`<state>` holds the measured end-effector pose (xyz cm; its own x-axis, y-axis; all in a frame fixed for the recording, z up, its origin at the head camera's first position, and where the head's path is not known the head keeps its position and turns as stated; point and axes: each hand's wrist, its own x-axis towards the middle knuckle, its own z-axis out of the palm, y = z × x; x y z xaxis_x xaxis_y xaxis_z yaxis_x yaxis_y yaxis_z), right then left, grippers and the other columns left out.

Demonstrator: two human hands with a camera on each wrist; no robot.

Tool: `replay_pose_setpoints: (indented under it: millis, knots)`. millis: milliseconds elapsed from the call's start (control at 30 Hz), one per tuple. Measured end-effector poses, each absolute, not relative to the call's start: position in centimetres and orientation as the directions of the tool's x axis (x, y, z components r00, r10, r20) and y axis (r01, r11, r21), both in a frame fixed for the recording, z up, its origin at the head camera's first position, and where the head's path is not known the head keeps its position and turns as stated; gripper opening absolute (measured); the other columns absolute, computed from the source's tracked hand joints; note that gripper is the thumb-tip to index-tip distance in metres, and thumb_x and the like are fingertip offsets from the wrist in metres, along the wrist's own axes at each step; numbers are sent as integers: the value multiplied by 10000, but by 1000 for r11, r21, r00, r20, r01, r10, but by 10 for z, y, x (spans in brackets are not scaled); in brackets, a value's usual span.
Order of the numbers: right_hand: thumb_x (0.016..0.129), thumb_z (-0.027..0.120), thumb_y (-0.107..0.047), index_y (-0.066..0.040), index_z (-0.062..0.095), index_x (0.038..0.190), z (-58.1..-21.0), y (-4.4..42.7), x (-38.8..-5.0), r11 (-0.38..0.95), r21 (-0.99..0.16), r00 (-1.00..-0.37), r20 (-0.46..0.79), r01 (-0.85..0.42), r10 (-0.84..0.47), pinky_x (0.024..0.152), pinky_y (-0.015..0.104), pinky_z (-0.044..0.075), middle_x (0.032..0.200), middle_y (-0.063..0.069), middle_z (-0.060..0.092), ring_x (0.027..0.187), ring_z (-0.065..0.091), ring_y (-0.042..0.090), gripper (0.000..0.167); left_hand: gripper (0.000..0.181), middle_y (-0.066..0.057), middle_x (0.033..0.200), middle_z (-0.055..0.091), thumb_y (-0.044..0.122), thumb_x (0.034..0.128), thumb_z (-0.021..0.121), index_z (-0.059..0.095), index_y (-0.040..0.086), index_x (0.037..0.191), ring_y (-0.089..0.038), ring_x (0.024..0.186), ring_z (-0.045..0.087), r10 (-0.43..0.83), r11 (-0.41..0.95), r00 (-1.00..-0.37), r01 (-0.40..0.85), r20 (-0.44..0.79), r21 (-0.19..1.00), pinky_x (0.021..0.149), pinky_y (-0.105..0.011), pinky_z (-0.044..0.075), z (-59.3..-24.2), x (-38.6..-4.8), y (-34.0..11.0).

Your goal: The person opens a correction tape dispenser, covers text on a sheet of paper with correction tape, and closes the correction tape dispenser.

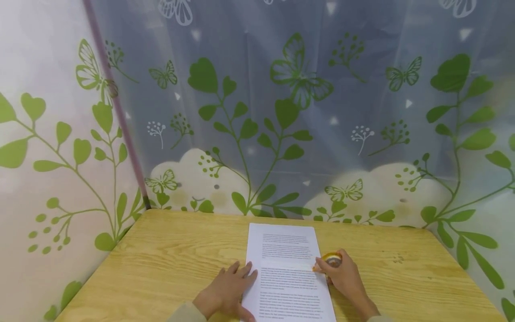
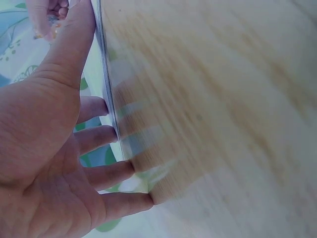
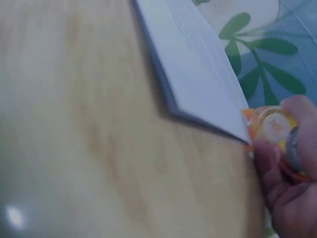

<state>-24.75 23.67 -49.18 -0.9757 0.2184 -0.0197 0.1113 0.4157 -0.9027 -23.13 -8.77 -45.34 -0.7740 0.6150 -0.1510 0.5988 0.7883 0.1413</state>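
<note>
Tape dispenser in curled right fingers

Before you lies the paper, a flat white stack printed in dark text; your right hand grips the round orange tape dispenser at its right edge

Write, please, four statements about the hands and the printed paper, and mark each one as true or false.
1. The right hand holds an orange tape dispenser. True.
2. The printed paper lies on a wood-grained table. True.
3. The tape dispenser is at the paper's left edge. False: it is at the right edge.
4. The left hand grips a pen. False: it lies at the paper's left edge and holds no pen.
</note>
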Motion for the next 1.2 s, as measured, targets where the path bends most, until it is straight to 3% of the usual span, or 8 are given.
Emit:
replay_pose_setpoints:
  millis: [233, 333, 433, 533, 633, 733, 933, 1200]
  knots:
    - [851, 644, -544, -17, 444, 1138, -490, 245, -246, 127, -977, -931, -116, 169, 345, 564, 269, 531, 677, 20, 558, 554, 576, 146, 632, 1042, -112, 1512, 331, 724, 638, 684, 394, 162, 1467, -431, 1335, 310, 608, 794, -775, 589, -173, 152, 971, -642, 331, -455, -235, -88]
    - [864, 646, -516, 7, 395, 1216, -485, 239, -245, 45, -986, -933, -134, 158, 334, 567, 261, 527, 729, 12, 561, 593, 555, 121, 679, 1058, -122, 1506, 337, 733, 626, 682, 397, 153, 1464, -437, 1324, 325, 615, 789, -773, 602, -155, 127, 962, -639, 344, -457, -235, -89]
    - [857, 689, -448, 47, 278, 1385, -479, 221, -244, 20, -989, -944, -133, 146, 301, 551, 251, 519, 746, 28, 572, 600, 548, 116, 833, 1081, -130, 1501, 344, 748, 608, 677, 400, 144, 1461, -441, 1314, 339, 621, 783, -772, 614, -133, 96, 955, -632, 356, -457, -234, -90]
    - [815, 749, -406, 51, 293, 1399, -476, 195, -244, 38, -989, -952, -126, 142, 279, 512, 248, 508, 713, 44, 591, 565, 554, 122, 870, 1092, -132, 1502, 341, 751, 601, 678, 399, 140, 1461, -447, 1314, 336, 623, 782, -772, 615, -125, 100, 954, -637, 354, -458, -234, -90]
    - [789, 776, -397, 31, 486, 1240, -479, 166, -246, 82, -989, -962, -95, 119, 255, 484, 257, 510, 685, 53, 604, 523, 555, 128, 686, 1089, -125, 1504, 340, 751, 601, 680, 398, 147, 1462, -447, 1315, 336, 624, 781, -772, 616, -122, 101, 949, -641, 356, -459, -234, -89]
    - [800, 768, -388, 13, 579, 1078, -487, 143, -249, 154, -985, -974, -42, 78, 224, 478, 270, 519, 670, 51, 611, 508, 562, 129, 523, 1058, -115, 1498, 354, 746, 622, 677, 408, 155, 1458, -438, 1310, 349, 635, 772, -764, 630, -115, 81, 935, -633, 377, -461, -234, -87]
    - [831, 734, -397, 31, 547, 1084, -495, 115, -255, 288, -956, -980, 0, 58, 198, 466, 277, 517, 675, 35, 624, 490, 580, 130, 531, 996, -93, 1483, 386, 705, 655, 699, 434, 159, 1444, -412, 1302, 374, 645, 763, -756, 644, -113, 53, 912, -605, 414, -461, -233, -86]
    - [824, 729, -431, 21, 543, 1072, -496, 106, -262, 327, -944, -985, 16, 41, 170, 480, 270, 516, 693, 33, 635, 496, 577, 124, 547, 1009, -95, 1481, 388, 723, 644, 687, 433, 163, 1444, -412, 1292, 388, 629, 776, -770, 631, -106, 22, 916, -599, 416, -458, -232, -87]
